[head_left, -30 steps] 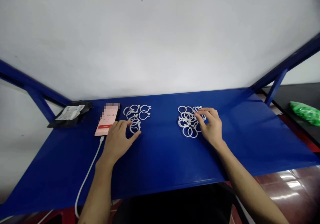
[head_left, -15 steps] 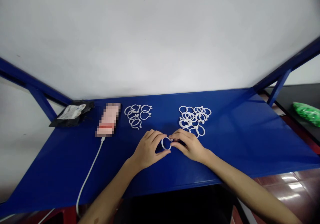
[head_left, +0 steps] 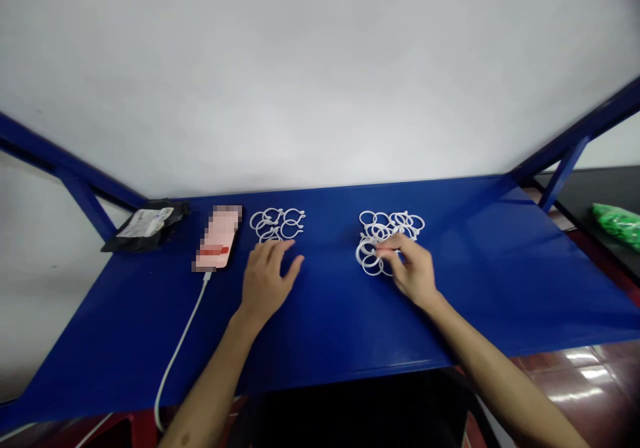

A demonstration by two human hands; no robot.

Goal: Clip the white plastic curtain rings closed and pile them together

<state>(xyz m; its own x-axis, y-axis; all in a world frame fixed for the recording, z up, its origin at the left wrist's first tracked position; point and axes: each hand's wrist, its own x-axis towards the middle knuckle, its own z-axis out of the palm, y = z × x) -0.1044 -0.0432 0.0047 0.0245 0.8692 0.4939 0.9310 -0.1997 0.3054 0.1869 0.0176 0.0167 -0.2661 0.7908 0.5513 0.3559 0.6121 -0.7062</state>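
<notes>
Two piles of white plastic rings lie on a blue table [head_left: 325, 328]. The left pile of rings [head_left: 278, 224] sits beside a phone. My left hand [head_left: 267, 279] lies flat at this pile's near edge, fingers stretched out over the nearest rings and holding nothing. The right pile of rings [head_left: 391, 229] is larger. My right hand [head_left: 411, 269] rests on its near side, with fingertips pinched together on one white ring [head_left: 371, 259] at the pile's front left.
A phone [head_left: 217, 240] with a white cable [head_left: 176, 355] lies left of the rings. A black packet [head_left: 143, 224] sits at the far left corner. A green bag [head_left: 617, 224] lies on a dark surface to the right. The wall stands close behind.
Half a second ago both hands held one ring together at the table's middle. My left hand has since moved to the left pile and my right hand back to the right pile.
</notes>
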